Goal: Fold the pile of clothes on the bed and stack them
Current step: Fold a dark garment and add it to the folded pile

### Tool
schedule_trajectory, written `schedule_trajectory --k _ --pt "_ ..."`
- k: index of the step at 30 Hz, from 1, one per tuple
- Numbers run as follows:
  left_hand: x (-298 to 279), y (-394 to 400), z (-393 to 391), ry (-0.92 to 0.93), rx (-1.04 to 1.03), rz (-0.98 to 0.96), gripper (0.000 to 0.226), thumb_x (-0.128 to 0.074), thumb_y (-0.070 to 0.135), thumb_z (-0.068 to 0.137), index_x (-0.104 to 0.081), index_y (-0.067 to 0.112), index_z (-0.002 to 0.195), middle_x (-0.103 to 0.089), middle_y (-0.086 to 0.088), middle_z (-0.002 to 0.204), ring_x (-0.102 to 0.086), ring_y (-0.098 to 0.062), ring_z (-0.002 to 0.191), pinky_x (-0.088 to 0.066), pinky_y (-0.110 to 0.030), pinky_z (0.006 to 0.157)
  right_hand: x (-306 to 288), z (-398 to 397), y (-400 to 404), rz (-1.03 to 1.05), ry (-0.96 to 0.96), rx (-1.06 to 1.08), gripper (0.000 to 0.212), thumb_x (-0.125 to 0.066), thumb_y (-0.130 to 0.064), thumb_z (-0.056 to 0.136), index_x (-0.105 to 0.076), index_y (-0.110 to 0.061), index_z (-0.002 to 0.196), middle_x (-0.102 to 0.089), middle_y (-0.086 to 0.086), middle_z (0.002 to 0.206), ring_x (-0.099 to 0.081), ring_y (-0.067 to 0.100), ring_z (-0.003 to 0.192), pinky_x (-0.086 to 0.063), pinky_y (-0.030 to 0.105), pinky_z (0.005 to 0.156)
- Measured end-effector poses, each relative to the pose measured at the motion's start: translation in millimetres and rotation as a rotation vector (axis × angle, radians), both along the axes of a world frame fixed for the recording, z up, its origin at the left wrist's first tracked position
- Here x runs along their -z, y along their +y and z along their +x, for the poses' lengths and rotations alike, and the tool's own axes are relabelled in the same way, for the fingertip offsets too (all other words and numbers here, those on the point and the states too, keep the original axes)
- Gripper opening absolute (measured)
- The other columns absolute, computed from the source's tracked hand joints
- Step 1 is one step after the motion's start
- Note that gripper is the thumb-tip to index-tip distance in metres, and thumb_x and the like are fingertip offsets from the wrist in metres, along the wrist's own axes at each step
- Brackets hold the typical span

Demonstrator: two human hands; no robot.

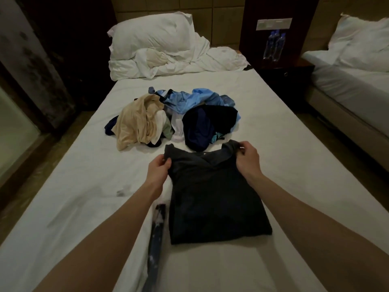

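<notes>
- dark shirt (214,194) lies flat on the bed (63,207), near side, sides already folded in to a narrow rectangle, collar end pointing toward the pile
- left hand (159,168) pinches the shirt's far-left corner, fingers curled on the cloth
- right hand (247,158) pinches the far-right corner by the collar, thumb and fingers closed on the fabric, corner lifted a little
- pile of clothes (172,116) sits unfolded mid-bed, just beyond the shirt: beige garment (136,123) on the left, light blue garment (189,99) at the back, navy garment (204,125) on the right, nearly touching the shirt's collar
- dark patterned strip of cloth (156,232) lies just left of the shirt, under the left forearm
- white pillow (151,34) and crumpled duvet (179,62) at the head of the bed
- water bottles (274,46) on the nightstand (288,70) to the right; second bed (347,81) beyond it
</notes>
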State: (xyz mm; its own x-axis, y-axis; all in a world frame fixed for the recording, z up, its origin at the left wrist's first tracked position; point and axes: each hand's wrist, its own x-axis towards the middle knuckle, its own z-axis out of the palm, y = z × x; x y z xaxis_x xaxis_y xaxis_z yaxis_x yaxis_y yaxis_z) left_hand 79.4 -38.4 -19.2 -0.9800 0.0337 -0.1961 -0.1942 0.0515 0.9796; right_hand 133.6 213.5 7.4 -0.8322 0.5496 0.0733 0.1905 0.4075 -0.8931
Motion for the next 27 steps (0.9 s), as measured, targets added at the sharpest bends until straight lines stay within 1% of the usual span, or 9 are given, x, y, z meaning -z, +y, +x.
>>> schedule_trajectory --k 3,7,10,13,14,16,20,23,27 --pt "25 8 -35 0.023 -0.057 -0.244 0.020 -0.049 0.009 0.102 -0.062 0.006 0.116 -0.065 -0.007 0.115 -0.061 -0.021 0.105 -0.047 -0.032 0.091 35 -44 11 0.022 -0.190 0.041 0.022 -0.046 -0.018 0.102 -0.059 -0.009 0.116 -0.064 0.011 0.115 -0.058 0.029 0.103 -0.048 0.038 0.086" --pt "65 10 -67 0.005 -0.005 -0.728 0.024 -0.049 0.013 0.096 -0.058 0.002 0.114 -0.063 -0.018 0.115 -0.059 -0.037 0.109 -0.047 -0.043 0.094 76 -71 23 0.240 -0.535 0.048 0.036 -0.043 -0.036 0.098 -0.053 -0.015 0.126 -0.053 0.014 0.129 -0.045 0.036 0.121 -0.045 0.046 0.092" --pt "68 24 -73 0.009 0.042 -0.824 0.040 -0.053 0.023 0.093 -0.048 0.005 0.128 -0.058 -0.017 0.125 -0.056 -0.038 0.115 -0.045 -0.047 0.099 87 -78 25 0.137 -0.417 0.016 0.031 -0.052 -0.024 0.095 -0.044 -0.011 0.123 -0.052 0.010 0.124 -0.050 0.030 0.105 -0.042 0.038 0.084" --pt "63 38 -72 0.006 0.140 -0.877 0.042 -0.049 0.037 0.096 -0.054 0.005 0.123 -0.061 -0.015 0.122 -0.057 -0.036 0.112 -0.046 -0.045 0.098 76 -77 22 0.014 -0.358 -0.024 0.037 -0.057 -0.022 0.094 -0.049 -0.006 0.127 -0.054 0.008 0.114 -0.051 0.024 0.098 -0.039 0.031 0.083" --pt "61 39 -69 0.002 0.152 -0.855 0.040 -0.048 0.037 0.098 -0.057 0.005 0.121 -0.062 -0.016 0.121 -0.058 -0.035 0.110 -0.046 -0.043 0.097 70 -76 21 -0.029 -0.338 -0.027 0.032 -0.058 -0.021 0.094 -0.057 -0.005 0.122 -0.057 0.008 0.111 -0.051 0.022 0.096 -0.039 0.030 0.083" --pt "50 38 -62 -0.024 0.103 -0.642 0.035 -0.048 0.032 0.101 -0.057 0.004 0.121 -0.062 -0.015 0.121 -0.058 -0.032 0.110 -0.046 -0.038 0.094 55 -70 19 -0.140 -0.276 -0.023 0.025 -0.059 -0.020 0.091 -0.068 -0.008 0.111 -0.065 0.008 0.109 -0.056 0.021 0.094 -0.042 0.030 0.082" --pt "12 24 -39 -0.041 0.016 -0.206 0.019 -0.048 0.025 0.104 -0.057 0.010 0.111 -0.064 -0.009 0.111 -0.061 -0.021 0.099 -0.050 -0.036 0.084 10 -44 11 -0.283 -0.162 -0.098 0.010 -0.059 -0.013 0.086 -0.067 -0.012 0.093 -0.067 0.011 0.100 -0.061 0.029 0.098 -0.051 0.043 0.088" --pt "-18 4 -12 -0.024 0.049 -0.085 0.018 -0.047 0.022 0.104 -0.060 0.010 0.106 -0.066 -0.013 0.107 -0.062 -0.024 0.096 -0.052 -0.042 0.085 -22 -11 0 -0.328 -0.110 -0.164 0.010 -0.057 -0.009 0.087 -0.063 -0.004 0.092 -0.064 0.019 0.100 -0.060 0.031 0.096 -0.049 0.041 0.084" --pt "-58 -18 39 0.004 0.013 0.007 0.017 -0.048 0.021 0.105 -0.065 0.019 0.103 -0.068 -0.007 0.113 -0.064 -0.025 0.108 -0.051 -0.046 0.100 -57 45 -21 -0.348 -0.017 -0.144 0.021 -0.065 -0.024 0.089 -0.065 -0.004 0.093 -0.066 0.017 0.096 -0.063 0.034 0.095 -0.049 0.043 0.082"
